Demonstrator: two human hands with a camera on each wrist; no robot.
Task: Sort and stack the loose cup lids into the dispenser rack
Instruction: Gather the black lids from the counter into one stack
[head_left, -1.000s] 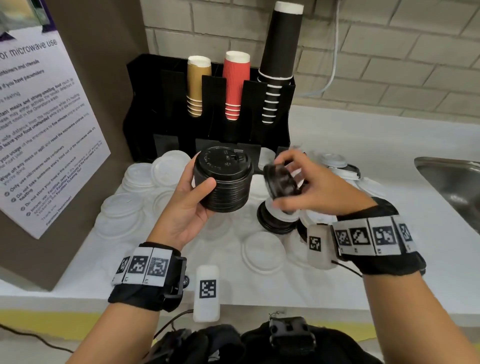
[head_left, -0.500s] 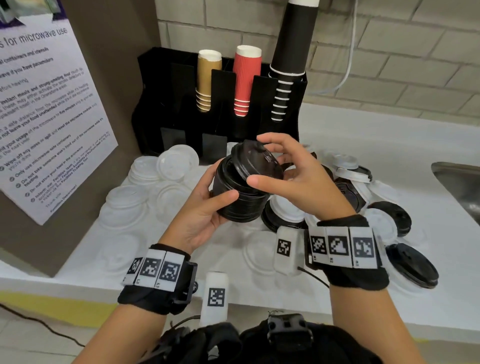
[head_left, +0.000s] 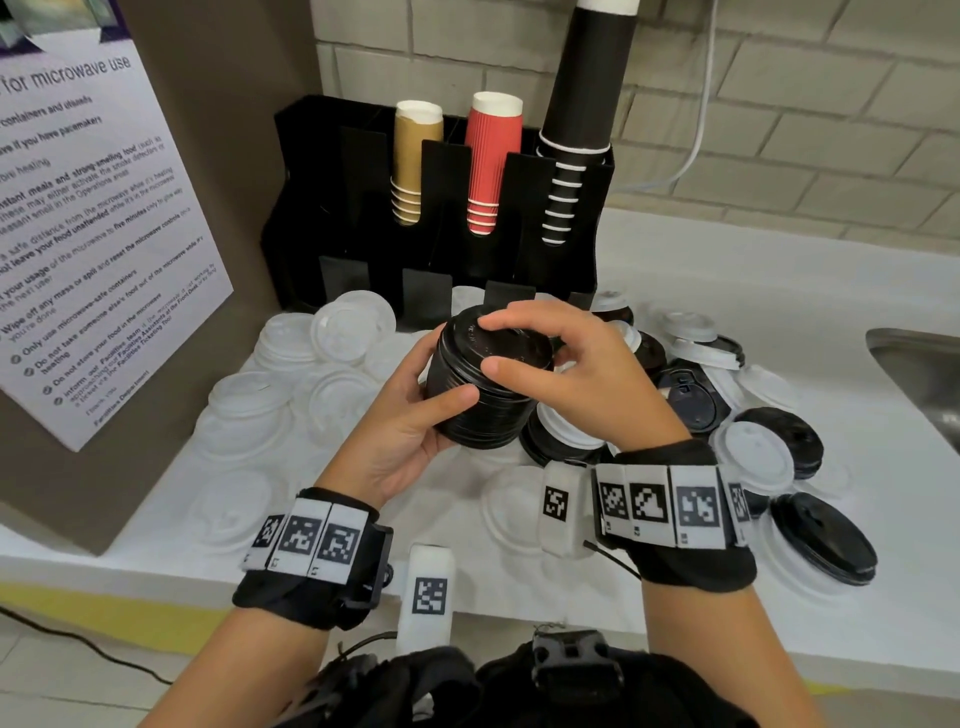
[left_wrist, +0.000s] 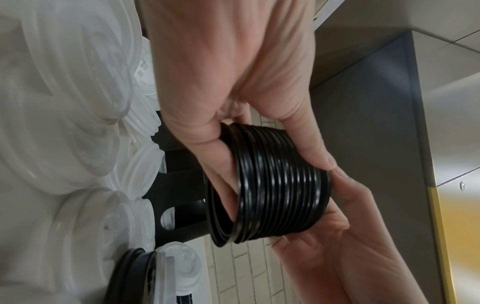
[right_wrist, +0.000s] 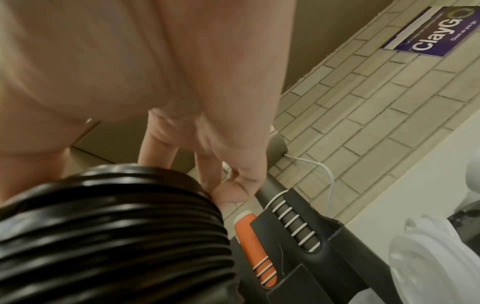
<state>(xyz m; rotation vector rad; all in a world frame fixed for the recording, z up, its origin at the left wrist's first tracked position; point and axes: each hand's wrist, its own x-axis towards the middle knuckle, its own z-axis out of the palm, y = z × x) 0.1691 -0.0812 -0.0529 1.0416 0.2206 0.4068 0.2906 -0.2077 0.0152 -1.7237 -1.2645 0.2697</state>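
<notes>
White counter (head_left: 779, 291) against a pale brick wall (head_left: 831, 130); a steel sink (head_left: 919, 374) cuts in at 3 o'clock, and a brown panel carrying a microwave-use notice (head_left: 88, 223) stands at 9 o'clock. At 12 o'clock, the black dispenser rack (head_left: 311, 208) sits hard against the wall, holding tan cups (head_left: 415, 161), red cups (head_left: 491, 161) and a tall column of black cups (head_left: 587, 104). A white cable (head_left: 696, 140) hangs down the brick behind it. Held above the counter centre, just in front of the rack: a stack of black lids (head_left: 483, 384). Left hand (head_left: 400, 431) is wrapped round its side, thumb across the front. Right hand (head_left: 576, 379) is over the top, fingertips curled onto the uppermost lid's rim, thumb on the near edge. Loose white lids (head_left: 332, 332) litter the counter from 9 to 11 o'clock. Mixed black and white lids (head_left: 769, 441) are heaped from 2 to 4 o'clock, some overlapping.
</notes>
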